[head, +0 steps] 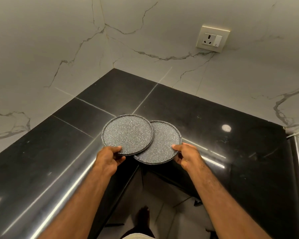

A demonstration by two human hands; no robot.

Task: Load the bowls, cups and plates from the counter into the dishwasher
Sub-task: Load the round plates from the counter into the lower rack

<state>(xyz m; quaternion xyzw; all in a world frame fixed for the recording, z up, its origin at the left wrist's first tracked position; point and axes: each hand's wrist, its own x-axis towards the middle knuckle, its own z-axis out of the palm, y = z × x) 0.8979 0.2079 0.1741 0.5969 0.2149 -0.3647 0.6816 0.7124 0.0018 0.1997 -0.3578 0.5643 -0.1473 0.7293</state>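
We are at the pick-up step: two speckled grey plates are in our hands, and the dishwasher is nowhere in view, so loading itself is not yet begun. We judge that the next move calls for turning away from this corner to find the machine, keeping both plates level or tipping them on edge for a rack, and taking care that their overlapping rims do not knock together.

The left plate (128, 134) sits at the centre of the view, its right edge lying over the right plate (160, 144), which is toward 4 o'clock from it. Both seem to be held just above the inner corner of the black surface (205, 121); whether they touch it we cannot tell.

Our left hand (109, 158) is clamped on the near rim of the left plate at its 7 o'clock, thumb on top and fingers curled beneath. Our right hand (186, 156) pinches the right plate at its 4 o'clock in the same way. Both forearms reach forward from the bottom of the view, the wrists fairly straight.

A wall socket (212, 38) sits at 1 o'clock on the marble wall. No bowls or cups are visible.
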